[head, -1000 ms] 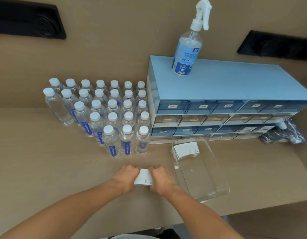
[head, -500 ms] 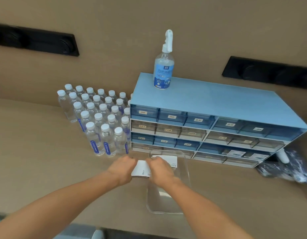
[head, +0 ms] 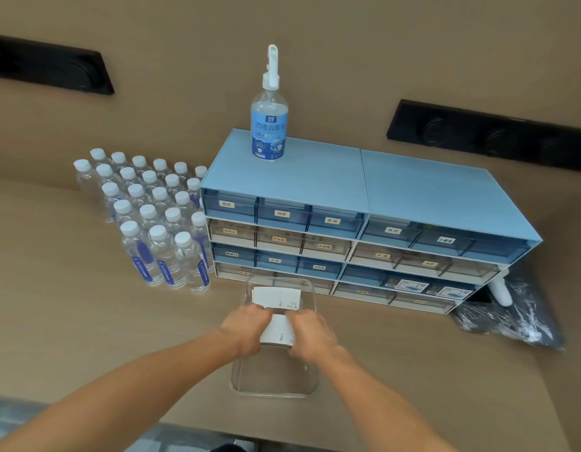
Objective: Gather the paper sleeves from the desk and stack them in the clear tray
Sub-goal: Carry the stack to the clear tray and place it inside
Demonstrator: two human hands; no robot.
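Observation:
A stack of white paper sleeves [head: 277,331] is pinched between my left hand [head: 245,331] on its left side and my right hand [head: 312,337] on its right side. Both hands hold it over the middle of the clear tray [head: 272,386], which lies lengthwise on the desk in front of me. Another stack of white paper sleeves [head: 276,296] lies inside the tray at its far end. Whether the held stack touches the tray floor, I cannot tell.
A blue drawer cabinet [head: 364,223] stands just behind the tray, with a spray bottle [head: 269,125] on top. Several small water bottles [head: 158,223] crowd the desk at the left. A black plastic bag [head: 510,318] lies at the right.
Both hands carried the sleeve stack from the desk left of the tray to above the tray's middle. My view shifted, so the tray now appears straight ahead.

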